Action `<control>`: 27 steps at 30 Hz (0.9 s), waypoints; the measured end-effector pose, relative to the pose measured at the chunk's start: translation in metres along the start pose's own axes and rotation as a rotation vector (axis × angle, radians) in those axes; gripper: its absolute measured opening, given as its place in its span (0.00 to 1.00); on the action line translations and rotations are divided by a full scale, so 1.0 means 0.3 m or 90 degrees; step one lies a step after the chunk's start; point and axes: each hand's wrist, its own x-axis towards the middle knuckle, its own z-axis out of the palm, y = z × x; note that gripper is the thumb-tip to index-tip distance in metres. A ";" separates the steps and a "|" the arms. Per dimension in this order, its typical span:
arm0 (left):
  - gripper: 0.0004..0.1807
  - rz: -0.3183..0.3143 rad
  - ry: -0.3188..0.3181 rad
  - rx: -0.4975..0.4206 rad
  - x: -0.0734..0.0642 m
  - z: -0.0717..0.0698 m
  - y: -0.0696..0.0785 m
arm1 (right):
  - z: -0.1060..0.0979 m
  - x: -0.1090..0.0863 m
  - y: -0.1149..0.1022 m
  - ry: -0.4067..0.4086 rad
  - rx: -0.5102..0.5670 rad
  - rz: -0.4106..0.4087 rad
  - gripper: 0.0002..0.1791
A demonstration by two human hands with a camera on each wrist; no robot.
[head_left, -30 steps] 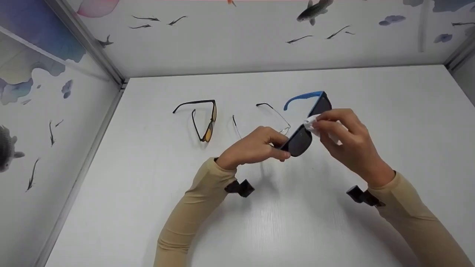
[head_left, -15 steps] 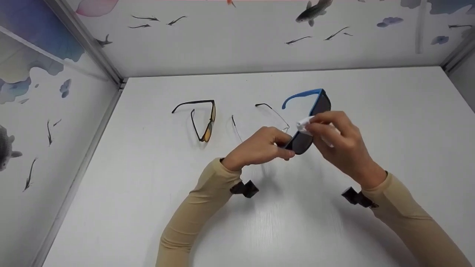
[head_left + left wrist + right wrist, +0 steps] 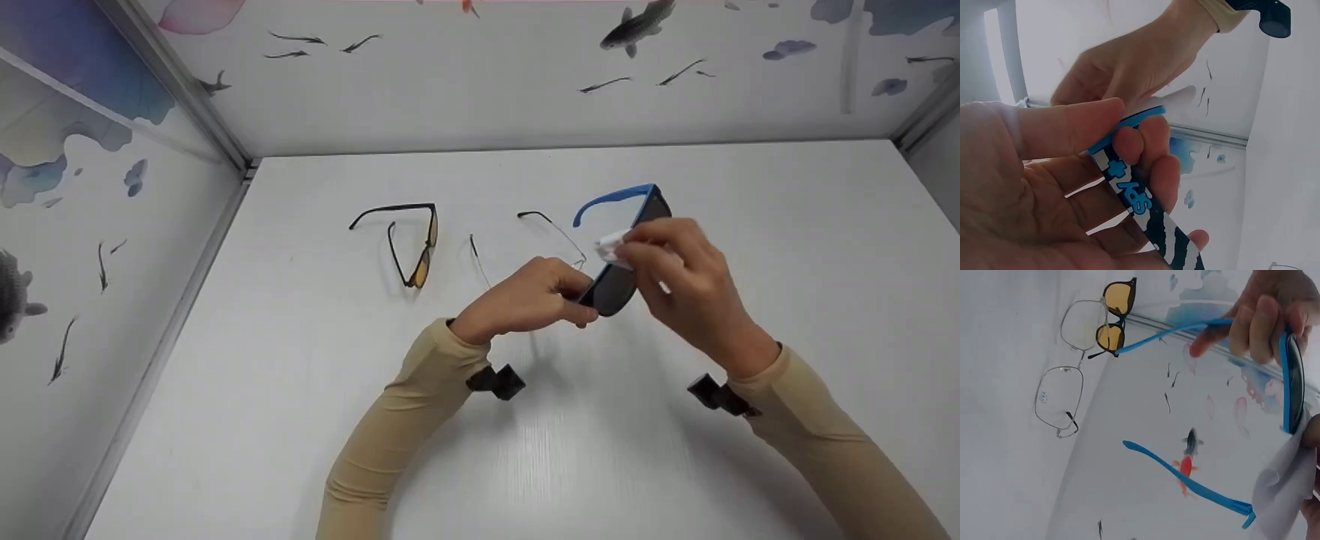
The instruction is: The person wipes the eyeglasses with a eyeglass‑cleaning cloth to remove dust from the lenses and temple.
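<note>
A pair of sunglasses [image 3: 616, 291] with dark lenses and blue temples is held above the table. My left hand [image 3: 529, 294] grips it at the near end of the frame; in the left wrist view a patterned black-and-white temple [image 3: 1154, 222] runs across the fingers. With its thumb and fingers my right hand [image 3: 694, 289] pinches a white cloth [image 3: 613, 247], which lies over the middle of the frame. In the right wrist view the cloth [image 3: 1280, 486] folds round part of the frame and hides it. The far blue temple [image 3: 1196, 486] points away from the hands.
Black-framed glasses with yellow lenses [image 3: 422, 266] rest on the white table [image 3: 300, 375], left of the hands. Between them and the sunglasses lie thin wire-framed glasses [image 3: 1060, 396], partly hidden by the left hand in the head view. Printed panels [image 3: 487, 82] stand behind and at the left.
The right hand has shifted a little left with the cloth, along the sunglasses. My left hand and the sunglasses' near end have moved slightly right. The other glasses lie as before.
</note>
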 end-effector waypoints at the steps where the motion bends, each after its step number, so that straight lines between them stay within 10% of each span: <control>1: 0.04 -0.001 0.000 -0.004 0.001 0.000 -0.006 | 0.001 -0.007 -0.003 -0.008 0.002 -0.021 0.06; 4: 0.04 -0.005 -0.007 -0.010 0.001 -0.001 -0.015 | -0.005 -0.019 0.016 -0.011 -0.006 -0.014 0.05; 12: 0.04 0.005 -0.053 0.005 0.000 0.006 -0.001 | -0.021 0.016 0.109 0.055 -0.019 0.220 0.10; 27: 0.04 -0.017 -0.007 0.001 -0.005 0.010 0.018 | -0.023 -0.007 0.017 0.067 -0.082 0.183 0.10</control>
